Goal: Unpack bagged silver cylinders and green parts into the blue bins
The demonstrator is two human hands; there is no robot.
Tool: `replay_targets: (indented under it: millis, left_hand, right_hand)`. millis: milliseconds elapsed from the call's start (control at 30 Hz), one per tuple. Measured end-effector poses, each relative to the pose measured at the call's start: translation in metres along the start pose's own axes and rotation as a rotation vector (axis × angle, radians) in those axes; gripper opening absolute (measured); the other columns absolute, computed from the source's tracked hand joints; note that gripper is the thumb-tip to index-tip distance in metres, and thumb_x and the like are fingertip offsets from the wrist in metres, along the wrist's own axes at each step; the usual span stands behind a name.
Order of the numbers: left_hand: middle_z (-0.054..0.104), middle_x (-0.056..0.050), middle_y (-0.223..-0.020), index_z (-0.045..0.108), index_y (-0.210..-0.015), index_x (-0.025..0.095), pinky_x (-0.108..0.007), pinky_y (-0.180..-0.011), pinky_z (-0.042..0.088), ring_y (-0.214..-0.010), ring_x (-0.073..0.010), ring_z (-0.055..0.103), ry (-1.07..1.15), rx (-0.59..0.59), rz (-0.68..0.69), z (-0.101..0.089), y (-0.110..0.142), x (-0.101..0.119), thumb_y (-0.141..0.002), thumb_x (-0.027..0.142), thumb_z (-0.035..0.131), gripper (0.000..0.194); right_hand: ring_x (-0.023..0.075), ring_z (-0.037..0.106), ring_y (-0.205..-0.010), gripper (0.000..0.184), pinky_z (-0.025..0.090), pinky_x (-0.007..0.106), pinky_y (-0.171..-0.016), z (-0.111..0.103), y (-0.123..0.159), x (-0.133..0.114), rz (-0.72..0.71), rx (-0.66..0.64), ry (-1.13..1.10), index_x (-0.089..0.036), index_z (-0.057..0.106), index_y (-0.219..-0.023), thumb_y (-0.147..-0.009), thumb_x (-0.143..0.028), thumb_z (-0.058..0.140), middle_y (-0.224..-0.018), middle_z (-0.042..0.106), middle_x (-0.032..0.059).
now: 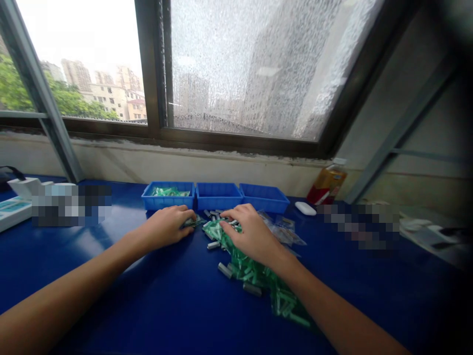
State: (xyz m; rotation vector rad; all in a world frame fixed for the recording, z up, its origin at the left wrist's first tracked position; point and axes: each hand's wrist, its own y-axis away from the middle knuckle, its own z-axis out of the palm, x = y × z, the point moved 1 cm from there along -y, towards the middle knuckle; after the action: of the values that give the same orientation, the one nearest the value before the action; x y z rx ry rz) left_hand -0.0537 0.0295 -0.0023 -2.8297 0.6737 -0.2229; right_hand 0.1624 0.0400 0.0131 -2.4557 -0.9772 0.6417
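My left hand (170, 226) is at the left end of a heap, its thumb and fingers curled around small plastic packets (195, 221). My right hand (252, 230) lies over the heap with its thumb apart from the fingers; its fingertips touch or nearly touch the green plastic packets (242, 265). Small silvery cylinders (224, 270) lie loose along the heap's near side. Clear plastic bags (286, 231) rest right of my right hand. Just behind the heap is a row of blue bins; the left bin (168, 201) holds green packets.
The middle bin (219, 201) and right bin (264, 203) stand beside the left one on the blue table (155, 305). A white mouse-shaped object (305, 208) and a bottle of amber liquid (327, 183) are at the back right. White equipment (16, 209) sits far left. Metal posts rise on both sides.
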Motion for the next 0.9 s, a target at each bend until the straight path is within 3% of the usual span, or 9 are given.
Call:
replay_targets:
  millis: [100,233,333,400,500,567,733,800,900]
  left_hand:
    - [0.065,-0.004,-0.08,0.062,-0.085,0.021,-0.025,-0.06,0.039,-0.069,-0.0177,0.06,-0.036,0.118,-0.059,-0.006,-0.002,-0.003,-0.082,0.024,0.044,0.019]
    - [0.063,-0.002,-0.078,0.059,-0.083,0.02,-0.024,-0.059,0.038,-0.062,-0.0137,0.056,0.008,0.456,-0.113,-0.021,0.0,0.005,-0.084,0.026,0.046,0.015]
    - [0.059,-0.002,-0.079,0.058,-0.086,0.018,-0.022,-0.059,0.04,-0.062,-0.0109,0.053,0.091,0.613,0.002,-0.027,0.006,0.024,-0.086,0.024,0.046,0.013]
    - [0.058,-0.003,-0.082,0.058,-0.089,0.018,-0.021,-0.064,0.042,-0.07,-0.0111,0.055,0.159,0.64,0.157,-0.026,0.01,0.039,-0.087,0.019,0.045,0.012]
    - [0.058,-0.005,-0.09,0.058,-0.093,0.018,-0.023,-0.072,0.043,-0.08,-0.0125,0.056,0.227,0.556,0.306,-0.021,0.014,0.056,-0.087,0.015,0.043,0.016]
    - [0.059,-0.006,-0.093,0.059,-0.093,0.018,-0.026,-0.075,0.044,-0.082,-0.0145,0.056,0.272,0.441,0.281,-0.019,0.014,0.06,-0.087,0.02,0.044,0.015]
    - [0.062,-0.005,-0.077,0.061,-0.078,0.015,-0.029,-0.068,0.043,-0.074,-0.0175,0.056,0.693,0.201,-0.082,-0.019,0.007,0.054,-0.09,0.043,0.031,0.042]
    - [0.06,-0.005,-0.072,0.059,-0.072,0.014,-0.026,-0.059,0.042,-0.067,-0.0156,0.055,0.953,0.126,-0.215,-0.018,0.004,0.051,-0.089,0.046,0.028,0.048]
    - [0.056,-0.003,-0.066,0.057,-0.073,0.013,-0.022,-0.052,0.039,-0.059,-0.0118,0.052,1.168,0.08,-0.291,-0.014,0.001,0.047,-0.085,0.041,0.043,0.032]
  right_hand:
    - [0.021,0.051,-0.088,0.016,0.039,0.036,-0.08,0.0,0.0,-0.006,-0.014,0.006,-0.063,-0.017,0.066,-0.088,-0.08,-0.026,0.055,-0.083,0.064,0.0077]
    - [0.0164,0.053,-0.071,0.03,0.04,0.031,-0.069,0.001,0.0,-0.014,0.136,-0.046,-0.33,-0.017,0.065,-0.074,-0.085,-0.038,0.046,-0.071,0.063,0.0047]
    - [0.0124,0.05,-0.054,0.051,0.036,0.025,-0.051,0.003,-0.001,-0.019,0.396,-0.13,-0.768,-0.014,0.062,-0.071,-0.086,-0.054,0.033,-0.061,0.059,0.0043]
    - [0.0118,0.049,-0.051,0.052,0.034,0.023,-0.046,0.004,-0.001,-0.022,0.542,-0.14,-1.058,-0.013,0.061,-0.075,-0.084,-0.056,0.033,-0.06,0.058,0.0045]
    - [0.0122,0.051,-0.051,0.038,0.037,0.024,-0.047,0.002,-0.001,-0.025,0.591,-0.067,-1.22,-0.014,0.059,-0.076,-0.082,-0.047,0.042,-0.065,0.059,0.0043]
    - [0.0129,0.052,-0.056,0.028,0.039,0.026,-0.05,-0.001,0.0,-0.024,0.487,0.036,-1.058,-0.015,0.061,-0.078,-0.082,-0.039,0.047,-0.07,0.06,0.004]
    - [0.0162,0.053,-0.081,0.023,0.043,0.03,-0.074,-0.001,0.006,-0.025,-0.032,0.205,-0.359,-0.02,0.064,-0.098,-0.082,-0.021,0.048,-0.086,0.056,0.0052]
    - [0.0164,0.051,-0.084,0.028,0.043,0.031,-0.077,0.002,0.009,-0.027,-0.116,0.2,-0.269,-0.023,0.064,-0.102,-0.082,-0.015,0.045,-0.089,0.053,0.0056]
    - [0.0171,0.05,-0.089,0.037,0.043,0.033,-0.08,0.004,0.01,-0.03,-0.13,0.19,-0.259,-0.024,0.064,-0.101,-0.076,-0.006,0.044,-0.092,0.051,0.0056]
